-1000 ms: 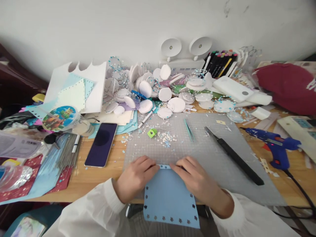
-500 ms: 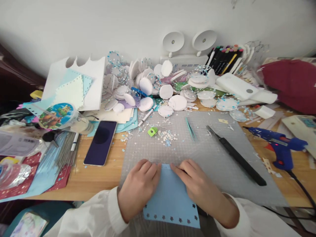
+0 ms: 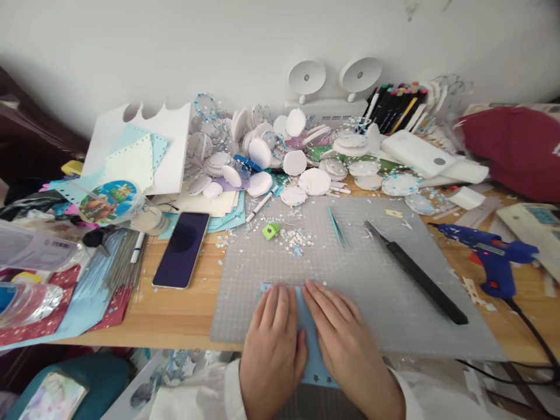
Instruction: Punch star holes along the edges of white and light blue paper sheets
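A blue paper sheet (image 3: 311, 344) with star-shaped punched holes lies at the front edge of the grey cutting mat (image 3: 245, 268), its near end past the table's edge. My left hand (image 3: 276, 344) rests flat over its left part, fingers stretched forward. Flat on the right part lies my right hand (image 3: 343, 341), its fingers also straight and angled to the left. Both hands cover most of the sheet. Beyond them on the mat are a green craft punch (image 3: 270, 231), a scatter of small paper stars (image 3: 296, 239) and teal tweezers (image 3: 336, 228).
A long black-handled tool (image 3: 420, 277) lies on the mat's right side. Right of it stands a blue glue gun (image 3: 492, 254) with a cable. A phone (image 3: 181, 251) lies to the left. White discs (image 3: 315, 182) crowd the back, near a white double-headed lamp (image 3: 326, 108).
My hands have gone from gripping the sheet's far edge with bent fingers to lying flat on it. They now cover more of the paper.
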Motion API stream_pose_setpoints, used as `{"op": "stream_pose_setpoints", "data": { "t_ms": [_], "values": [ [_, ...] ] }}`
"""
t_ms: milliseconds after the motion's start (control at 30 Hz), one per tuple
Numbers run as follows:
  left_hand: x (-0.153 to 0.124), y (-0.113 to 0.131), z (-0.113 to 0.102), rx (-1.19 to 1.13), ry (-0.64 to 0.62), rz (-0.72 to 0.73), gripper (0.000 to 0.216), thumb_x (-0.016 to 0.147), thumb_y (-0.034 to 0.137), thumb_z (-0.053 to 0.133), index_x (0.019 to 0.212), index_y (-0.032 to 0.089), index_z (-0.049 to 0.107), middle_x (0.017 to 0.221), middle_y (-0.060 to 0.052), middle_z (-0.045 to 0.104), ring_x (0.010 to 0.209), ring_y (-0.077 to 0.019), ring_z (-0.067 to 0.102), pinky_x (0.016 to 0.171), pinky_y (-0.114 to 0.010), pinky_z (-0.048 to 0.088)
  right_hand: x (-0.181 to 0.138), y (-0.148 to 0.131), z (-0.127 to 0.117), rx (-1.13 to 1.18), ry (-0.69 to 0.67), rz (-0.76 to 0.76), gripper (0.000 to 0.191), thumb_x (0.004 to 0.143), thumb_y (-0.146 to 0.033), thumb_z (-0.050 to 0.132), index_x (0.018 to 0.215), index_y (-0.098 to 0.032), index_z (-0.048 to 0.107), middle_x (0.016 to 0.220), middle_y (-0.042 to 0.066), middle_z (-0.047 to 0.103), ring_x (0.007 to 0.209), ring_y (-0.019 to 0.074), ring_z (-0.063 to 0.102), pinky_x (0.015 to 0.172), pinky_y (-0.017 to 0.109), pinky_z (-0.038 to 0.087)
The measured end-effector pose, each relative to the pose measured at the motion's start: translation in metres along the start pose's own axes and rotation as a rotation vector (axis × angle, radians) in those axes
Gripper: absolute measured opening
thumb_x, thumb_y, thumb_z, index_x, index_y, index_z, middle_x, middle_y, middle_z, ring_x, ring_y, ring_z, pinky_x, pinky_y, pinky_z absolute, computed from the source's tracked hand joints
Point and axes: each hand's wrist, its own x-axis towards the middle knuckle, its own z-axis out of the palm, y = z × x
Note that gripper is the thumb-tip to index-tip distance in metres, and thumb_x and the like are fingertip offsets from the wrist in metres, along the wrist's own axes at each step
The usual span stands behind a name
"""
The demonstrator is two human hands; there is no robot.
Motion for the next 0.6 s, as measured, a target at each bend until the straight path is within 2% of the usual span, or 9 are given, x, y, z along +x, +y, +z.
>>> {"op": "stream_pose_setpoints", "data": {
  "t_ms": [100, 300, 433, 600],
  "values": [
    [0.001, 0.002, 0.005, -0.041, 0.019, 0.052, 0.05, 0.086, 0.023, 0.038, 0.132, 0.004, 0.044, 0.136, -0.016, 0.048, 0.127, -0.0267, 0.043, 0.102, -0.036, 0.04, -0.006, -0.007, 0.001, -0.04, -0.022, 0.031, 0.045, 0.088, -0.009, 0.034, 0.13, -0.008, 0.049, 0.136, 0.012, 0.052, 0.126, 0.0251, 0.045, 0.099, 0.043, 0.038],
    [-0.002, -0.005, -0.001, -0.064, -0.027, 0.021, 0.051, 0.09, 0.034, 0.039, 0.136, 0.011, 0.041, 0.142, -0.011, 0.043, 0.13, -0.0239, 0.041, 0.105, -0.039, 0.035, -0.012, -0.003, -0.006, -0.108, -0.173, 0.021, 0.052, 0.089, -0.016, 0.038, 0.141, -0.011, 0.033, 0.146, 0.007, 0.038, 0.132, 0.023, 0.039, 0.106, 0.047, 0.026],
    [-0.008, -0.014, -0.006, -0.036, -0.031, -0.012, 0.056, 0.09, 0.041, 0.041, 0.138, 0.011, 0.039, 0.142, -0.011, 0.042, 0.128, -0.0242, 0.044, 0.103, -0.039, 0.036, -0.017, 0.007, -0.012, -0.09, -0.204, 0.055, 0.054, 0.092, -0.023, 0.041, 0.143, -0.014, 0.03, 0.145, 0.005, 0.04, 0.131, 0.0225, 0.041, 0.108, 0.047, 0.023],
    [-0.012, -0.022, -0.009, -0.007, -0.032, 0.019, 0.057, 0.089, 0.039, 0.042, 0.138, 0.01, 0.037, 0.142, -0.011, 0.043, 0.128, -0.024, 0.043, 0.103, -0.039, 0.034, -0.024, 0.019, -0.018, -0.042, -0.203, 0.079, 0.054, 0.091, -0.025, 0.043, 0.143, -0.019, 0.029, 0.14, 0.007, 0.046, 0.128, 0.0239, 0.045, 0.109, 0.051, 0.022]
  ]
}}
